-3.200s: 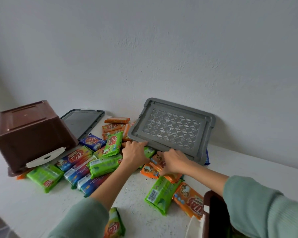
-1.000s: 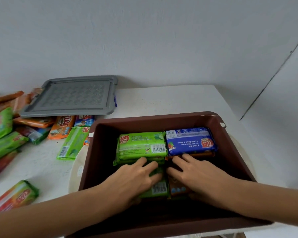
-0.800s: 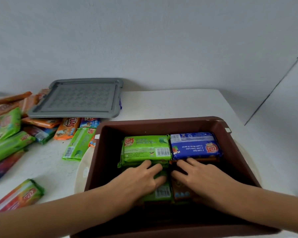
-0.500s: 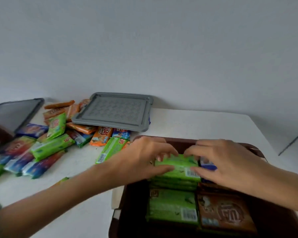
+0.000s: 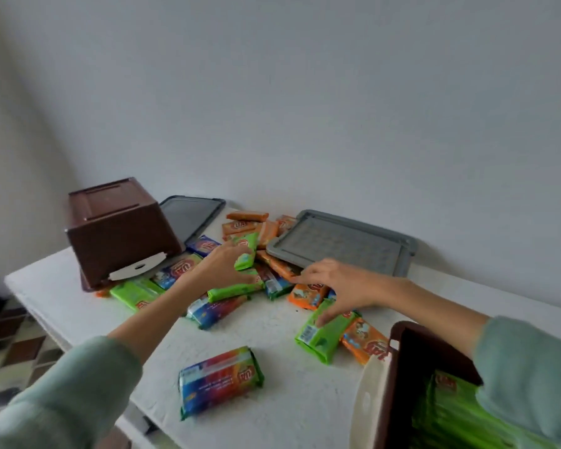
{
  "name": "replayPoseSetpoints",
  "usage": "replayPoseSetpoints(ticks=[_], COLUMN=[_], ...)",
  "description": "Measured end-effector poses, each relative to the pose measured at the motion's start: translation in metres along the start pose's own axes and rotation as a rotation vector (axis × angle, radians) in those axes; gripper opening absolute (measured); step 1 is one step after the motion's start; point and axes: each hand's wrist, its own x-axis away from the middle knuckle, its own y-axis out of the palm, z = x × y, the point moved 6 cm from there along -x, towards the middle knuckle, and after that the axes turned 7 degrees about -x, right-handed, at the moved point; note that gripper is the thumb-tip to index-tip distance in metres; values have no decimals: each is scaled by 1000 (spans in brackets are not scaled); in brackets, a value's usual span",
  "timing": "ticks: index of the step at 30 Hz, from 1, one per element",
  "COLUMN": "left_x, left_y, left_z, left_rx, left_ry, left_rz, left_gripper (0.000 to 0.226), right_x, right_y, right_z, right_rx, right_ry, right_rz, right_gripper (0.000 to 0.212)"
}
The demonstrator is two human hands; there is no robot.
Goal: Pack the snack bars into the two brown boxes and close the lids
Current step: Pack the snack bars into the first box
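Note:
One brown box [image 5: 412, 354] stands at the lower right with green snack bars [image 5: 447, 416] inside, partly hidden by my right sleeve. The second brown box [image 5: 117, 234] lies tipped upside down at the far left. Between them is a pile of green, orange and blue snack bars [image 5: 272, 283]. My left hand [image 5: 222, 265] is on the pile, fingers curled around a green snack bar [image 5: 246, 254]. My right hand [image 5: 336, 288] hovers spread over orange bars, with its thumb touching another green bar [image 5: 321, 333].
Two grey lids lie at the back by the wall, one [image 5: 344, 249] resting on bars, the other [image 5: 191, 215] behind the tipped box. A rainbow-coloured bar [image 5: 219, 380] lies alone near the front of the white table [image 5: 289, 409]. The table's left edge drops to a tiled floor.
Both hands have left the box at the right and moved left onto the loose pile. My view has swung left, so the tipped box is back in sight.

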Motion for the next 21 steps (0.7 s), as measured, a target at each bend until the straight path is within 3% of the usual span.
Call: replayPoseSetpoints(ticks=[3, 6, 12, 16, 21], left_x=[0, 0, -5, -2, -3], left_y=[30, 48, 61, 55, 58], left_z=[-27, -29, -33, -33, -26], left_rx=[29, 76, -23, -49, -133], left_ry=[-95, -109, -130, -226, -198], left_rz=[-114, -132, -82, 39, 9], left_gripper=[77, 81, 78, 75, 68], right_x=[-15, -15, -17, -17, -22], right_y=[38, 57, 60, 57, 54], right_z=[6, 9, 10, 9, 3], right_rx=[-15, 14, 145, 156, 90], right_ry=[-28, -39, -114, -144, -142], right_rz=[-238, -363, -340, -285, -190], right_gripper=[101, 103, 84, 75, 70])
